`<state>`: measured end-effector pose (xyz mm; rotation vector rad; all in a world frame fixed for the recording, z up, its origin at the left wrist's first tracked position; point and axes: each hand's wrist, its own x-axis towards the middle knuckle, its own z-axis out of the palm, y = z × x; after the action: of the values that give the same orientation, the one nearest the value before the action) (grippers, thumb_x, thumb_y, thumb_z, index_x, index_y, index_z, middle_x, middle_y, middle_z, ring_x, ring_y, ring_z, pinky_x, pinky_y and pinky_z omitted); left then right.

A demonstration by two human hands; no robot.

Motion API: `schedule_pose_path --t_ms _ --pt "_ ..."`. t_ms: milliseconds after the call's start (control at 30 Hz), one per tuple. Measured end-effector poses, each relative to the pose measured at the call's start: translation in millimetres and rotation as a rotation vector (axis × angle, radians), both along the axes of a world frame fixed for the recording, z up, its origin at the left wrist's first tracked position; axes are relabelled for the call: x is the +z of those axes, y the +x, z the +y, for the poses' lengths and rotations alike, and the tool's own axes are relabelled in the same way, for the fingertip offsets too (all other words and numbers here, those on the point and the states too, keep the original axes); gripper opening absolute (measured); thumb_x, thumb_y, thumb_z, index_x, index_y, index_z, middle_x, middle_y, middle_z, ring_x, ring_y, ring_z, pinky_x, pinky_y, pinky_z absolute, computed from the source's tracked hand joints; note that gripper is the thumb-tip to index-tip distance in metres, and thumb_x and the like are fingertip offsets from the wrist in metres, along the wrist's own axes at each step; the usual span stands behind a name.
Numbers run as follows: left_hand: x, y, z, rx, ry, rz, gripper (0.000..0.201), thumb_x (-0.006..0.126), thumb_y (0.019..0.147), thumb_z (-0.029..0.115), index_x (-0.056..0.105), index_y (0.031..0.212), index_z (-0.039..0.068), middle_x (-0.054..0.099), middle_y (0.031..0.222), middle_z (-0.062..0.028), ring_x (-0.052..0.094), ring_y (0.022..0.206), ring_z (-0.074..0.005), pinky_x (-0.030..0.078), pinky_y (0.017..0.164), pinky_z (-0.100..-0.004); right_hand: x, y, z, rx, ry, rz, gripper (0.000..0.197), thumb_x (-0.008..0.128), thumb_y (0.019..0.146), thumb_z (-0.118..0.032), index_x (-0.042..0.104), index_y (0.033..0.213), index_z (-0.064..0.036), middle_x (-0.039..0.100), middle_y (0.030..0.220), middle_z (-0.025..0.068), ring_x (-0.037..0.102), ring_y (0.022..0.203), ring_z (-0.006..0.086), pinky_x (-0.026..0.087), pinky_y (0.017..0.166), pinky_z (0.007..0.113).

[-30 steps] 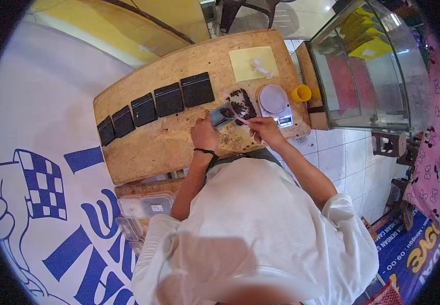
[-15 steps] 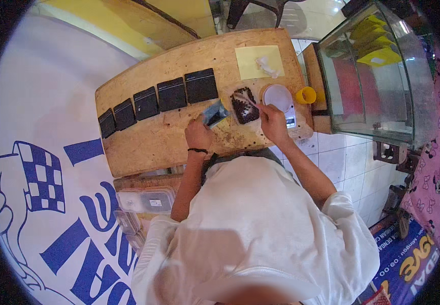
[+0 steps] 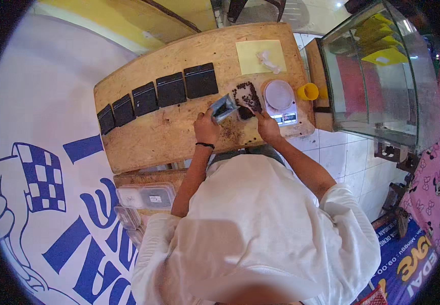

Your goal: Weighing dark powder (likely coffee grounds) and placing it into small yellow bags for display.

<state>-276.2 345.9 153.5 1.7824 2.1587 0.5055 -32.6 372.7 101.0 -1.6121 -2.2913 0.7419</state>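
My left hand [image 3: 207,129] grips an open pouch [image 3: 223,109], silvery blue on its inner side, with dark contents at its mouth. Close to the right of it lies a shallow clear tray [image 3: 238,94] of small dark bean-like pieces [image 3: 246,87], its middle partly bare. My right hand [image 3: 269,128] is closed around what looks like a light-coloured spoon [image 3: 252,107], whose end is down in the tray. The pouch mouth is right beside the tray's left edge. The spoon's bowl is too small and blurred to make out.
Several flat black pouches [image 3: 171,89] line the wooden table's [image 3: 159,140] left side. A scale [image 3: 287,119] with a white round dish [image 3: 279,95] stands right of the tray, near a yellow cup [image 3: 307,92]. Behind is a yellow sheet [image 3: 250,56] with crumpled white material. A glass case [image 3: 367,96] borders the right.
My left hand has moved the pouch right and slightly up, to the tray's edge. My right hand has shifted slightly down, and the pieces in the tray have been pushed about, baring its middle.
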Motion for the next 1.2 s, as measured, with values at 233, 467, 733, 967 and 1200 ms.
schedule_pose_path --t_ms 233,467,733,967,1200 --pt "10.6 -0.3 3.9 -0.002 0.012 -0.020 0.041 0.061 0.075 0.004 0.059 0.116 0.006 0.056 0.082 -0.0227 0.058 0.075 -0.0386 0.047 0.068 -0.0468 -5.7 22.0 15.8 -0.081 0.121 0.062 0.033 0.050 0.082 -0.001 0.057 0.115 -0.0026 0.057 0.084 0.0202 0.060 0.070 0.0392 0.050 0.058 0.047" --pt "12.6 2.1 4.8 -0.037 0.001 -0.005 0.035 0.059 0.078 0.006 0.062 0.113 0.004 0.056 0.084 -0.0198 0.058 0.072 -0.0354 0.048 0.064 -0.0466 -38.4 27.2 -21.3 -0.076 0.107 0.082 0.034 0.051 0.083 -0.002 0.056 0.116 -0.0029 0.058 0.086 0.0215 0.060 0.072 0.0412 0.051 0.061 0.048" --pt "15.3 2.8 3.4 0.013 -0.038 -0.007 0.038 0.060 0.077 0.006 0.062 0.115 0.007 0.057 0.086 -0.0192 0.058 0.074 -0.0355 0.047 0.067 -0.0463 5.4 4.9 34.5 -0.080 0.064 0.045 0.041 0.050 0.080 -0.003 0.049 0.122 -0.0026 0.055 0.101 0.0208 0.062 0.079 0.0395 0.052 0.066 0.048" --pt "13.8 2.9 5.5 -0.009 0.025 0.030 0.038 0.062 0.077 0.007 0.061 0.115 0.007 0.059 0.083 -0.0228 0.059 0.075 -0.0388 0.049 0.069 -0.0462 -23.1 -2.8 26.3 0.090 0.220 -0.060 0.043 0.051 0.079 0.000 0.052 0.121 -0.0064 0.055 0.093 0.0171 0.061 0.075 0.0361 0.052 0.061 0.046" --pt "13.2 -0.5 4.3 0.012 0.020 0.011 0.039 0.059 0.078 0.007 0.060 0.117 0.008 0.058 0.087 -0.0190 0.059 0.078 -0.0352 0.045 0.069 -0.0467 -19.1 21.5 6.3 0.038 0.172 0.025 0.047 0.053 0.075 0.001 0.050 0.122 -0.0057 0.053 0.091 0.0168 0.060 0.073 0.0376 0.052 0.061 0.045"
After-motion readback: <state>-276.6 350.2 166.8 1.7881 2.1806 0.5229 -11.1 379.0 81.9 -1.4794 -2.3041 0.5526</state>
